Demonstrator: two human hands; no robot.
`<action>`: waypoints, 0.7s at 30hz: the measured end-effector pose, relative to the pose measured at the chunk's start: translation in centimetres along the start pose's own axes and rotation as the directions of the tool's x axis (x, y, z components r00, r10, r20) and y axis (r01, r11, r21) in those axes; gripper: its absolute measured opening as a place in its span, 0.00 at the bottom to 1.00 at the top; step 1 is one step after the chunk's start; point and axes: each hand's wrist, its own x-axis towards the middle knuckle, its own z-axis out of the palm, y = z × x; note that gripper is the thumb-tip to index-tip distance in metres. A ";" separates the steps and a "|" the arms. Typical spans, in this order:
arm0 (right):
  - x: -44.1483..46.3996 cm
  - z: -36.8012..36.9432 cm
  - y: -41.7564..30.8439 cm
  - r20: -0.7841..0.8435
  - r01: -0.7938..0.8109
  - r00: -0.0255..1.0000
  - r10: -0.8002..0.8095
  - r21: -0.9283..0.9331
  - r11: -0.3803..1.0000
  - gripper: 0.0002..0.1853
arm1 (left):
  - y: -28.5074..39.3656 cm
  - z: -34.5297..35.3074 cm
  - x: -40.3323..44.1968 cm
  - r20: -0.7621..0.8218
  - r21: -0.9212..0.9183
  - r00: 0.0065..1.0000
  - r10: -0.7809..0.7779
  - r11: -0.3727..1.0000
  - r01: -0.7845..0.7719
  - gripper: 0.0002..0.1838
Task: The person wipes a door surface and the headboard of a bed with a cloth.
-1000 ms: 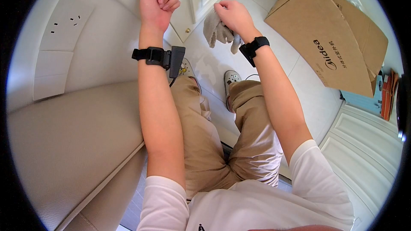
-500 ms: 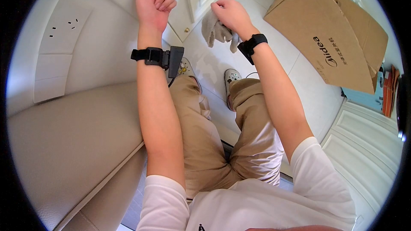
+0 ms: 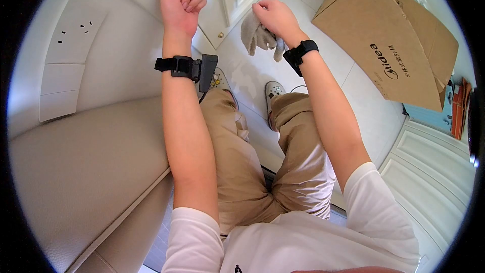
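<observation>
The right hand [image 3: 277,16] is clamped on a bunched grey cloth [image 3: 252,34], thumb and fingers pressed together over its far edge; the loose folds hang over the pale tiled floor [image 3: 242,71], just beside the black strap [image 3: 304,50] on that wrist. The left hand [image 3: 182,2], to the left, shows nothing in it: index finger stretched out, thumb apart from it, the other fingers curled towards the palm. It lies before a white cabinet door [image 3: 212,7] with a small knob [image 3: 221,35]; whether it touches the door cannot be told.

To hold the cloth well, keep the pinch firm but the wrist loose, and gather the dangling folds so that they stay clear of the strap. The left fingertips are best kept away from the door's edge. The cardboard box [image 3: 379,45], farther right, is well apart from the cloth and leaves the right arm room.
</observation>
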 end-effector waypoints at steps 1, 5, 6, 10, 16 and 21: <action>0.0 0.0 -0.1 -0.004 -0.005 1.000 0.005 0.000 1.000 0.23 | -0.1 0.0 0.1 -0.019 -0.002 1.000 0.004 1.000 -0.004 0.36; 0.2 0.0 0.2 0.006 -0.026 1.000 0.026 -0.005 1.000 0.23 | -0.2 -0.1 0.0 -0.017 -0.009 1.000 0.023 1.000 -0.023 0.34; 0.1 0.0 0.2 -0.006 -0.017 1.000 0.017 -0.005 1.000 0.23 | -0.2 -0.1 0.0 -0.015 -0.011 1.000 0.025 1.000 -0.025 0.34; 0.0 0.0 0.1 -0.026 -0.004 1.000 0.003 -0.009 1.000 0.23 | -0.1 -0.1 0.0 -0.008 -0.025 1.000 0.025 0.999 -0.025 0.33; -0.1 -0.1 -0.1 -0.015 -0.023 1.000 0.023 -0.006 1.000 0.22 | 0.0 -0.2 0.0 -0.006 -0.034 1.000 0.022 0.999 -0.022 0.33; -0.1 -0.1 -0.1 -0.022 -0.022 1.000 0.022 0.000 1.000 0.22 | 0.2 -0.6 0.0 0.057 0.053 0.998 0.028 0.998 -0.031 0.36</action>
